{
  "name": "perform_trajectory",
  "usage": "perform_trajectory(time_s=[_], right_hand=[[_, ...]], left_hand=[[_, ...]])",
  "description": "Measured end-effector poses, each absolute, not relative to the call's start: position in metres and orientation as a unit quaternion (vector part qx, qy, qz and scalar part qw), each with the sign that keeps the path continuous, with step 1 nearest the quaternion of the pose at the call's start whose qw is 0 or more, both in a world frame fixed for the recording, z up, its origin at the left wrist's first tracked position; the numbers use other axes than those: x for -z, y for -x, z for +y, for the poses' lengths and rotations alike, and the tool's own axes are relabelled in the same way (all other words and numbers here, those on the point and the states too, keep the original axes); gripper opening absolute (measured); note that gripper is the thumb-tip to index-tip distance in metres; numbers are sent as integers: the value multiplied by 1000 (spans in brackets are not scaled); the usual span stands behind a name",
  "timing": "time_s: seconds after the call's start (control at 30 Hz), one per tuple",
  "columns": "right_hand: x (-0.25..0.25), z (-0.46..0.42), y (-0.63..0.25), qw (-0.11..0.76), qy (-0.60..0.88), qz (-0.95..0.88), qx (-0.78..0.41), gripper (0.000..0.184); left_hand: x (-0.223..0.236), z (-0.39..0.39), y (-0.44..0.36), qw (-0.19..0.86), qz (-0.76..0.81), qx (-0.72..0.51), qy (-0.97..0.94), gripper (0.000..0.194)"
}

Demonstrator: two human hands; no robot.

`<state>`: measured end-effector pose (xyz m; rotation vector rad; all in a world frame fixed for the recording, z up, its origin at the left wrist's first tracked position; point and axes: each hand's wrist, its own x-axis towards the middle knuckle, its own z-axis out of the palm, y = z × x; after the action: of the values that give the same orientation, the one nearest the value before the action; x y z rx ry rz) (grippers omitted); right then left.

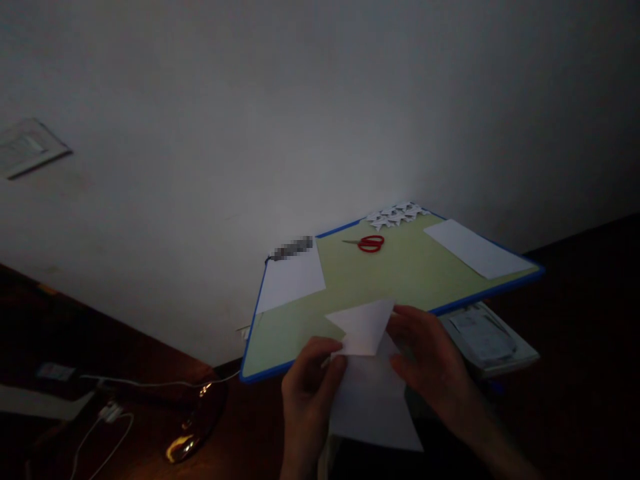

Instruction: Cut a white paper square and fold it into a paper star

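A partly folded sheet of white paper (pixel 367 400) is held between my hands over the near edge of the table. Its upper part is folded into an angular flap (pixel 365 327) with a pointed left tip. My left hand (pixel 313 380) pinches the left side of the sheet at the fold between thumb and fingers. On the right side, my right hand (pixel 430 353) has its fingers curled around the flap's edge, the thumb just below. Red-handled scissors (pixel 370 243) lie on the table beyond the hands, blades pointing left.
On the green table (pixel 400 273) with a blue rim lie white sheets at left (pixel 293 280) and right (pixel 475 250). Several small folded paper pieces (pixel 395 215) sit at the back against the wall. A book-like stack (pixel 490 337) is below the right edge; white cables (pixel 111 410) run at lower left.
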<state>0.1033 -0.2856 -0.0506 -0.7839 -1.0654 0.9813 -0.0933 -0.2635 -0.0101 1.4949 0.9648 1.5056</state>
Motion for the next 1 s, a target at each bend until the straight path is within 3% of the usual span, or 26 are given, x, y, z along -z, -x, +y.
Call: perform_trajectory(time_s=[0.2, 0.33, 0.43, 0.6, 0.77, 0.9, 1.0], right_hand=[[18, -269, -96, 715, 238, -421, -506, 49], [-18, -257, -99, 710, 212, -423, -522, 39], [-44, -244, -99, 732, 216, -440, -473, 47], [-66, -226, -92, 748, 214, -472, -415, 60], [-57, -225, -93, 757, 235, -484, -371, 63], [-38, -232, -102, 711, 270, -536, -365, 57], [-28, -235, -107, 696, 278, -560, -352, 66]], left_hand=[[-2, -248, 93, 383, 331, -575, -643, 10], [-32, -240, 95, 295, 314, -517, -740, 19], [-60, -228, 92, 246, 304, -527, -754, 25], [-90, -206, 79, 216, 278, -566, -745, 16], [-73, -206, 71, 248, 264, -627, -690, 12], [-45, -209, 71, 303, 256, -633, -665, 12], [-32, -204, 70, 332, 243, -639, -650, 14]])
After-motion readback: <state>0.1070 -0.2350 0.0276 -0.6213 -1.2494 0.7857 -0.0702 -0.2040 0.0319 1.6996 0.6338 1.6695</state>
